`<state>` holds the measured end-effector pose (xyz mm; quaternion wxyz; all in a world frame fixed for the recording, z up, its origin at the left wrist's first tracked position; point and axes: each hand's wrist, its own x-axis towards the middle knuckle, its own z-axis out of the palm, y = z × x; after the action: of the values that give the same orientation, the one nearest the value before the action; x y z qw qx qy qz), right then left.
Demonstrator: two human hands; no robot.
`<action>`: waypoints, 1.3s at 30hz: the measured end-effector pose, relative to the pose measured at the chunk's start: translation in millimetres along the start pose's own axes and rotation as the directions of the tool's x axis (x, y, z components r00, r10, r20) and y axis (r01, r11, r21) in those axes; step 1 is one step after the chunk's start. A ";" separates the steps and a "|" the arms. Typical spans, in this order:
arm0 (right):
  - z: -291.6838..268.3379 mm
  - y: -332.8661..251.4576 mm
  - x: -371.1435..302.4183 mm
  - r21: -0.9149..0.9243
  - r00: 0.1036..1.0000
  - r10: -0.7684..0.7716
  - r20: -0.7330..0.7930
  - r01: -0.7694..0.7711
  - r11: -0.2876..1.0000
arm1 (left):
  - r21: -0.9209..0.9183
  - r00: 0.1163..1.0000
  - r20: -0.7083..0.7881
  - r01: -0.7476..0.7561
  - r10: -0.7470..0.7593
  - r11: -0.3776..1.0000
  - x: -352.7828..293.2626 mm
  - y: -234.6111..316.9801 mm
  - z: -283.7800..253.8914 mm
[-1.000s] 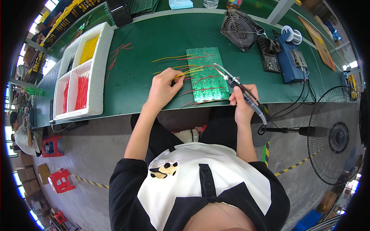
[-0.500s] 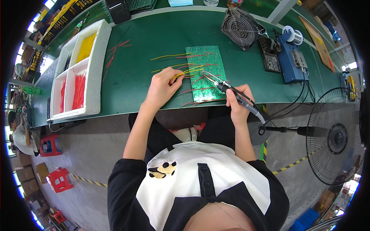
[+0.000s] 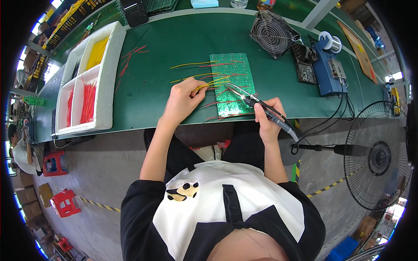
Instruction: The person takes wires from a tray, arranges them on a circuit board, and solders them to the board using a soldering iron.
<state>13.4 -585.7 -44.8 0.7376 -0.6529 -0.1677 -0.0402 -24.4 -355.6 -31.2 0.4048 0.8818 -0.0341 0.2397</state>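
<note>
right hand [image 3: 271,119] is nearest, fingers wrapped round a soldering iron [image 3: 249,100], wrist low, tip aimed at 10 o'clock. left hand [image 3: 182,96] comes in palm down at 9, fingers pinched shut on a few yellow wires [image 3: 217,81]. circuit board [image 3: 242,80] sits at 12 on the green surface [image 3: 152,82]: near rows show only red wires [image 3: 213,103], far ones red plus yellow, so i'd guess partway, near yellows left.
</note>
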 end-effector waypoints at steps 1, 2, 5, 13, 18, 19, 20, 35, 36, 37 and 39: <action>-0.1 0.1 -0.1 -0.001 1.000 -0.001 0.000 0.001 1.000 | -0.003 1.000 0.004 0.005 -0.005 1.000 -0.1 0.3 -0.1; -0.2 0.6 -0.2 -0.008 1.000 -0.004 0.003 0.004 1.000 | -0.003 1.000 0.004 0.005 -0.005 1.000 -0.2 0.4 -0.2; -1.6 2.1 -0.9 -0.030 1.000 -0.008 0.004 0.008 1.000 | -0.003 1.000 0.009 0.003 -0.003 1.000 0.0 0.1 0.3; -1.9 2.0 -1.6 -0.059 1.000 0.006 0.014 -0.005 0.998 | -0.011 1.000 0.003 0.018 -0.018 1.000 -0.9 -2.1 1.3; -1.1 -0.3 -1.7 -0.054 1.000 -0.002 0.029 0.004 0.999 | -0.035 1.000 -0.003 0.020 -0.020 0.999 -1.0 -1.7 2.2; -0.7 -1.2 -1.9 -0.054 1.000 -0.002 0.030 0.004 0.999 | -0.042 1.000 -0.011 0.022 -0.023 0.999 -0.9 -1.2 2.4; -0.4 -2.3 -2.2 -0.075 0.999 0.000 0.034 0.003 0.997 | -0.042 1.000 -0.011 0.023 -0.023 0.999 -0.7 -0.5 2.3; -7.9 3.3 -1.5 0.093 0.983 -0.118 -0.140 0.132 0.987 | -0.001 1.000 -0.004 -0.001 0.001 1.000 -0.7 -0.6 0.1; -11.2 3.5 1.7 0.080 0.975 -0.134 -0.174 0.150 0.985 | -0.004 1.000 -0.002 -0.001 0.001 1.000 -0.9 -0.2 0.4; -14.1 3.3 5.3 0.066 0.966 -0.151 -0.209 0.168 0.984 | -0.006 1.000 -0.001 0.000 0.000 1.000 -1.0 -0.1 0.6; -19.8 1.6 11.5 -0.005 0.958 -0.143 -0.248 0.146 0.989 | -0.005 1.000 0.001 0.000 0.000 1.000 -1.1 -0.3 0.4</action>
<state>28.5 -602.9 -44.7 0.7521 -0.6239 -0.1216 -0.1741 -25.1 -355.8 -32.2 0.4072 0.8808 -0.0349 0.2393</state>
